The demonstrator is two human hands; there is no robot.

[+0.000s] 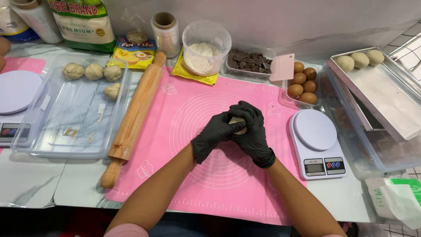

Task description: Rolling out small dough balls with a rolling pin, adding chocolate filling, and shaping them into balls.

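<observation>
Both of my hands wear black gloves and meet over the middle of the pink baking mat (184, 175). My left hand (212, 134) and my right hand (251, 131) are cupped together around a small pale dough piece (239, 124), which shows only between the fingers. The hands hover just above the mat's printed circles.
A wooden rolling pin (133, 116) lies along the mat's left edge, beside a clear tray (44, 145) holding several dough balls (94, 71). A white kitchen scale (315, 140) stands to the right, with brown eggs (302, 83), chocolate chunks (247, 61), a flour tub (204, 50) and a metal tray (386, 96) with three dough balls behind.
</observation>
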